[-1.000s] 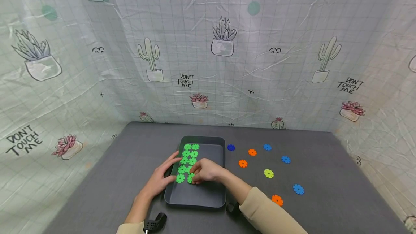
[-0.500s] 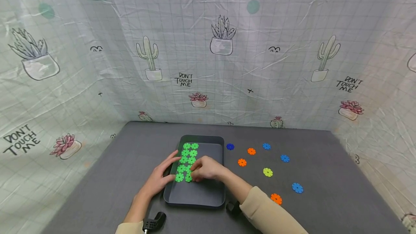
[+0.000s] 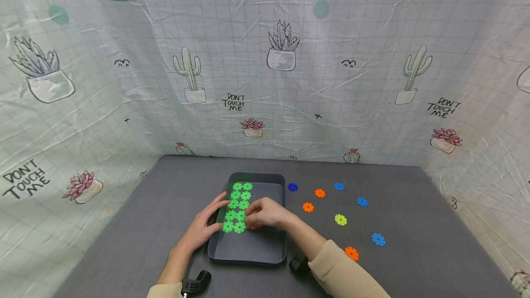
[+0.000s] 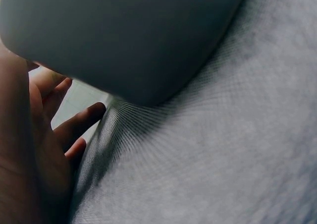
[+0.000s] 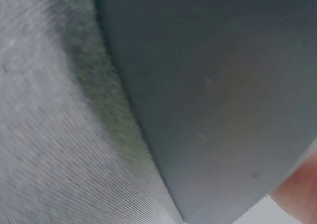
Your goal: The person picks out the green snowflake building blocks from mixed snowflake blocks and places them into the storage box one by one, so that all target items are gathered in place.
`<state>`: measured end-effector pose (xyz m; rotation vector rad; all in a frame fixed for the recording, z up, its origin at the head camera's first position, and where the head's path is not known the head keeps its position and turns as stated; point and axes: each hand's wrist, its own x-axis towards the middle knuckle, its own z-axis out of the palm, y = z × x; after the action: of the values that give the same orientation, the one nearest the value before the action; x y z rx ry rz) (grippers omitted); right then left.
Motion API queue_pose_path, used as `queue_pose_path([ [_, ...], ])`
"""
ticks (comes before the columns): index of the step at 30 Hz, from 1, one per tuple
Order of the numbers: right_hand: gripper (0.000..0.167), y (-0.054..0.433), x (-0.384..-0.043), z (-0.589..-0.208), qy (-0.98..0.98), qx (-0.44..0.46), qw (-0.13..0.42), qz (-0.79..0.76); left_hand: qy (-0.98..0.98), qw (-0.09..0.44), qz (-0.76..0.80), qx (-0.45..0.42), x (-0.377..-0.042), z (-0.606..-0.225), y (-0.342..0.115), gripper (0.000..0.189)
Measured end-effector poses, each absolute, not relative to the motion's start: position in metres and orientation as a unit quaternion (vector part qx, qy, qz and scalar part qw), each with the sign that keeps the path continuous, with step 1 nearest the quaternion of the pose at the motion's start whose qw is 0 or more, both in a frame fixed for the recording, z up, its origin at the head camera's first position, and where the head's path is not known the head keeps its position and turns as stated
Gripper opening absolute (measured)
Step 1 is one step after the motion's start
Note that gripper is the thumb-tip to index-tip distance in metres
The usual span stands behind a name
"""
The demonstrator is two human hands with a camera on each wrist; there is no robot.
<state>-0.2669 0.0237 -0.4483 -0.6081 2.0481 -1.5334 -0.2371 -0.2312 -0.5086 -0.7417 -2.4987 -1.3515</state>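
Note:
Green notched plastic discs (image 3: 239, 227) lie flat in two columns along the left part of a dark grey tray (image 3: 265, 248). My left hand (image 3: 200, 229) rests at the tray's left side, fingers spread, with thumb and fingertips over the rim. In the left wrist view, relaxed fingers (image 4: 81, 122) show beside the tray's outer wall. My right hand (image 3: 268, 214) is over the tray, its loosely bent fingertips right at the right edge of the nearest green discs. The lowest right disc shows whole beside them. The right wrist view shows mostly tray wall (image 5: 213, 95) and a bit of skin.
Right of the tray, loose discs are scattered on the grey table (image 3: 422, 224): a dark blue disc (image 3: 292, 187), several orange and lighter blue ones, and a yellow-green disc (image 3: 341, 220). An orange disc (image 3: 351, 254) lies close to the right sleeve. A patterned curtain (image 3: 290, 91) surrounds the table.
The lowest right green disc has shifted slightly left, into line with its column. My right fingertips have come off it to the right. The left hand stays on the tray.

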Motion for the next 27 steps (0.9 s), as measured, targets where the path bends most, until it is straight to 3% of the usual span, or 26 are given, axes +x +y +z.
queue_pose_path([
  [17, 0.037, 0.076, -0.261, -0.416, 0.704, -0.216, 0.210, -0.643, -0.851, 0.096, -0.451, -0.250, -0.241, -0.513, -0.228, 0.063],
  [27, 0.042, 0.119, -0.245, -0.406, 0.699, -0.180, 0.147, -0.677, -0.857, 0.104, -0.439, -0.250, -0.238, -0.512, -0.230, 0.062],
])
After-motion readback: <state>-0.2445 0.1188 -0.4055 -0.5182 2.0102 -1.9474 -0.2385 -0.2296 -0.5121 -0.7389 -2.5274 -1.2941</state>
